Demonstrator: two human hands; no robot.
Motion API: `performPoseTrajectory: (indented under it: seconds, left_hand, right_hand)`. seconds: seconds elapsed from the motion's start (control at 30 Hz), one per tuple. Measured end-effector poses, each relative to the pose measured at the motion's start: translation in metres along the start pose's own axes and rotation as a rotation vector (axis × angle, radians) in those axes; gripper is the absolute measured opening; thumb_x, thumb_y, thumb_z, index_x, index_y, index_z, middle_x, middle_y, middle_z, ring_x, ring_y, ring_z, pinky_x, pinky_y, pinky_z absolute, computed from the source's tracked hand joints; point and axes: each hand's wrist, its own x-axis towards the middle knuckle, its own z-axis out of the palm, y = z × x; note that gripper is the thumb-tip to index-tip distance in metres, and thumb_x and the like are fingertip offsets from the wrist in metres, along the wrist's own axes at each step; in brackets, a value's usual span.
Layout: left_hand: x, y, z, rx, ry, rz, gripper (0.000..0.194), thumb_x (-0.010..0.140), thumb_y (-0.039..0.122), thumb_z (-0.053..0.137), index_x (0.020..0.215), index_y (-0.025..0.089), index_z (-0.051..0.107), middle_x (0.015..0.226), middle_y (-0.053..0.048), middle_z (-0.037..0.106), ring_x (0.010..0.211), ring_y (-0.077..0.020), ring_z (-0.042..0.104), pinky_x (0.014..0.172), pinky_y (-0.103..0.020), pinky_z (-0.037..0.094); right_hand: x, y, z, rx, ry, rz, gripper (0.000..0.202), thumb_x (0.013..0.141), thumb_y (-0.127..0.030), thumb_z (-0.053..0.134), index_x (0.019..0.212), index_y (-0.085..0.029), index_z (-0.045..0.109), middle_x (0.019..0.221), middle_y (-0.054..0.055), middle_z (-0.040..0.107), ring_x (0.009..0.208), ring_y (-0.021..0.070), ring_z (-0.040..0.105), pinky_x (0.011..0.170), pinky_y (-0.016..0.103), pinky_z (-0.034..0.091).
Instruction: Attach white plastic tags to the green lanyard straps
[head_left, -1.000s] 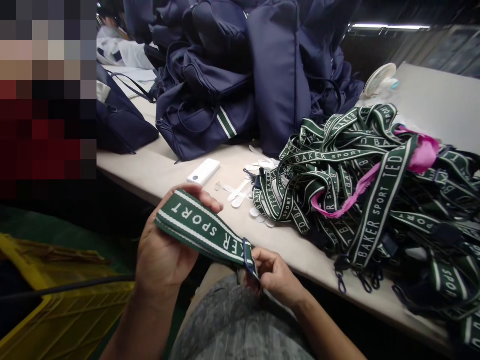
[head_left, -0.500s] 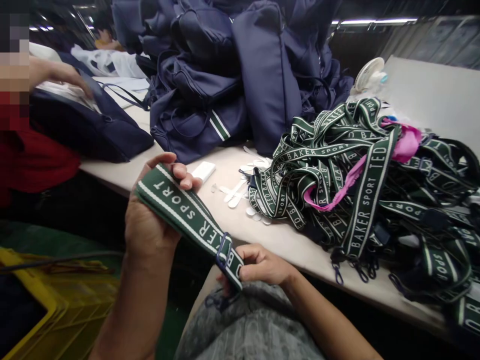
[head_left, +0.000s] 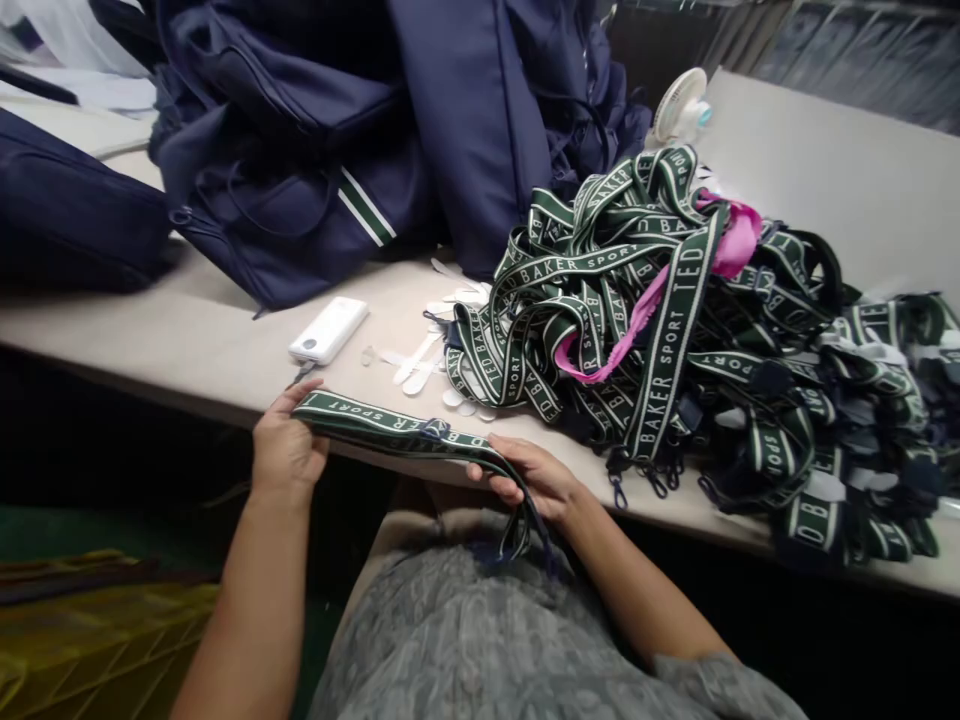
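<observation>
A folded green strap (head_left: 375, 425) with white edges and lettering stretches between my hands at the table's front edge. My left hand (head_left: 289, 445) grips its left end. Fingers of my right hand (head_left: 529, 475) are wrapped round the strap towards its other end, and loose ends hang below that hand over my lap. A dark blue buckle (head_left: 435, 429) sits on the strap between the hands. To the right lies a large tangled pile of similar straps (head_left: 585, 265), with a pink strip (head_left: 626, 340) running through it.
Navy bags (head_left: 300, 190) are heaped at the back, one with a green and white stripe. A white power bank (head_left: 328, 330) and white flat pieces (head_left: 420, 365) lie on the table (head_left: 195, 340). A small fan (head_left: 679, 105) stands behind the straps; a yellow crate (head_left: 97, 640) is at lower left.
The strap has been lowered and is now nearly level, with its ends hanging from my right hand. The view has shifted left to right, and the other person's hand is out of view.
</observation>
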Motion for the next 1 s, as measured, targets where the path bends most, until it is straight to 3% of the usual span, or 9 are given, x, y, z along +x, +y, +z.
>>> performPoseTrajectory:
  seconds: [0.13,0.27,0.4,0.53,0.67,0.83,1.0]
  left_hand:
    - [0.007,-0.015,-0.003,-0.098,0.012,-0.127,0.026,0.056,0.010,0.076,0.077,0.014,0.063,0.061,0.002,0.067,0.060,-0.0162,0.065,0.056,-0.029,0.060]
    - [-0.001,-0.009,-0.002,-0.114,0.066,-0.074,0.030,0.054,0.009,0.082,0.080,0.011,0.068,0.062,0.004,0.068,0.055,-0.0126,0.062,0.047,-0.021,0.058]
    - [-0.006,0.003,-0.002,0.014,0.008,0.070,0.030,0.058,0.011,0.086,0.084,0.010,0.072,0.058,0.004,0.067,0.046,-0.0135,0.061,0.041,-0.022,0.057]
    - [0.004,-0.004,-0.009,-0.026,0.013,-0.073,0.022,0.061,0.008,0.081,0.079,0.011,0.069,0.057,0.003,0.067,0.047,-0.0174,0.065,0.038,-0.024,0.057]
    - [0.012,-0.018,-0.019,-0.040,-0.053,-0.178,0.021,0.057,0.001,0.074,0.075,0.011,0.068,0.060,-0.001,0.070,0.052,-0.0207,0.068,0.044,-0.028,0.062]
    - [-0.006,-0.016,-0.023,-0.007,-0.080,-0.104,0.027,0.060,0.011,0.083,0.084,0.014,0.071,0.060,0.001,0.071,0.050,-0.0173,0.066,0.049,-0.026,0.061]
    - [-0.013,-0.011,-0.032,0.094,-0.159,-0.075,0.034,0.057,0.016,0.088,0.088,0.014,0.075,0.063,0.000,0.072,0.055,-0.0137,0.067,0.056,-0.016,0.057]
  right_hand:
    - [0.008,-0.006,-0.010,0.119,0.011,0.046,0.022,0.098,-0.028,0.059,0.093,-0.006,0.058,0.083,0.009,0.068,0.051,0.0056,0.059,0.044,0.011,0.054]
    - [0.011,-0.013,-0.014,0.097,0.047,0.066,0.022,0.100,-0.028,0.057,0.095,-0.006,0.057,0.082,0.009,0.068,0.056,0.0066,0.063,0.051,0.012,0.057]
    - [0.009,-0.018,-0.012,-0.064,0.098,0.017,0.026,0.090,-0.031,0.072,0.090,-0.009,0.058,0.071,0.004,0.067,0.047,0.0047,0.058,0.042,0.009,0.050]
    - [0.007,-0.019,-0.003,-0.256,0.134,-0.041,0.039,0.079,-0.044,0.081,0.078,-0.013,0.057,0.059,-0.001,0.063,0.036,0.0051,0.051,0.029,0.011,0.038]
    - [0.005,-0.020,0.006,-0.324,0.145,-0.061,0.040,0.078,-0.047,0.079,0.078,-0.014,0.056,0.060,-0.001,0.065,0.035,0.0046,0.051,0.030,0.011,0.038]
    - [0.002,-0.026,0.007,-0.259,0.151,-0.099,0.040,0.074,-0.042,0.083,0.079,-0.013,0.056,0.073,0.006,0.072,0.049,0.0068,0.061,0.043,0.012,0.050]
    - [-0.003,-0.030,0.007,-0.327,0.188,-0.129,0.041,0.073,-0.039,0.083,0.073,-0.016,0.049,0.067,0.004,0.071,0.039,0.0039,0.052,0.033,0.009,0.038]
